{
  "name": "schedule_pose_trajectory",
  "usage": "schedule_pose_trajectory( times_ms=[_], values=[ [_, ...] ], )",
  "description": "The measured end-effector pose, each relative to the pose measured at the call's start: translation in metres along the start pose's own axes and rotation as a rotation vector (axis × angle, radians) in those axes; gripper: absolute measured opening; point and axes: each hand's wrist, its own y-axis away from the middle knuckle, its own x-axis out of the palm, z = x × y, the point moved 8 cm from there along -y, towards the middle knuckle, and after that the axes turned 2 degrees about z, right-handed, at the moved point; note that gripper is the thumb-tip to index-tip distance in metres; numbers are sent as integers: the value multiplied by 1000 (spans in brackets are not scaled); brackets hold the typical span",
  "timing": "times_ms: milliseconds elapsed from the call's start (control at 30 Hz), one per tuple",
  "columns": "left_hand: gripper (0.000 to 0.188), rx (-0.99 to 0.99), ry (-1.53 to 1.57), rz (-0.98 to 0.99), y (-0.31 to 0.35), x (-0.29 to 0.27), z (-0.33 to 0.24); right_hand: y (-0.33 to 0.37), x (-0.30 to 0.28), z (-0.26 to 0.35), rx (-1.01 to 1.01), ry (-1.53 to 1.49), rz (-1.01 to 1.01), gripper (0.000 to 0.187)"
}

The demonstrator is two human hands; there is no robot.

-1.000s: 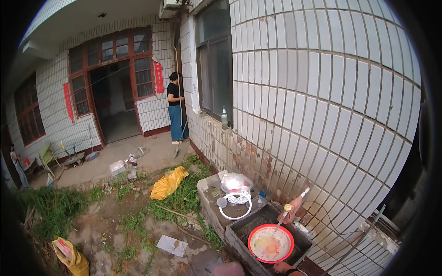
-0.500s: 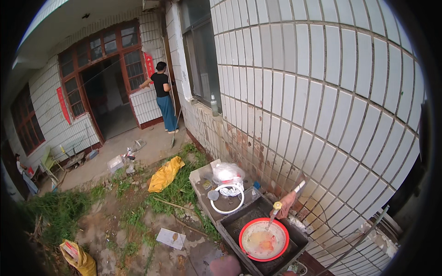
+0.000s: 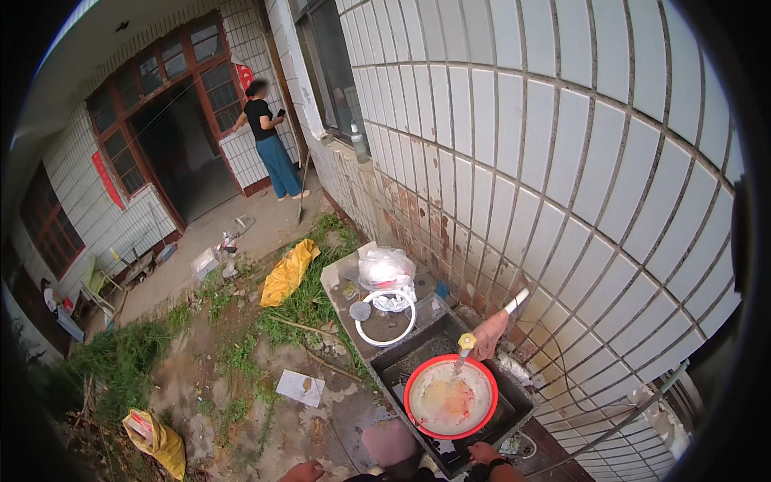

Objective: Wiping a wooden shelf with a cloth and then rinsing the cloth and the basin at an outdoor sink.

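A red-rimmed basin (image 3: pixel 411 394) sits in the dark stone sink (image 3: pixel 388 371), holding cloudy water with orange-red and pale bits in it. Over its far side is a tap (image 3: pixel 467 342) with a yellow handle, and water appears to run from it into the basin. My right hand (image 3: pixel 483 454) is at the sink's near edge, just below the basin, fingers loosely bent and nothing visible in them. Down at the lower edge, left of the sink, my left hand (image 3: pixel 303 471) shows only partly; its fingers are mostly cut off.
A white hose ring (image 3: pixel 412 321) and plastic bags (image 3: pixel 385 267) lie on the slab beside the sink. A tiled wall (image 3: pixel 554 201) rises on the right. Yellow sacks (image 3: pixel 291 273) lie on weedy ground. One person (image 3: pixel 269 145) stands by the doorway; another (image 3: pixel 60 309) is far left.
Both my hands have come into view at the lower edge. The view has shifted slightly. The person by the doorway has turned and now holds up a small dark object.
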Motion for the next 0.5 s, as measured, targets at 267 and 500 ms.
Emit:
schedule_pose_trajectory(
  times_ms=[267, 500],
  values=[
    [52, -111, 164, 15, -16, 11, 71, -3, -5, -5, -294, 472, -15, 34],
    [53, -55, 166, -3, -16, -15, 139, 32, 39, 44, -213, 754, -79, 37]
  ],
)
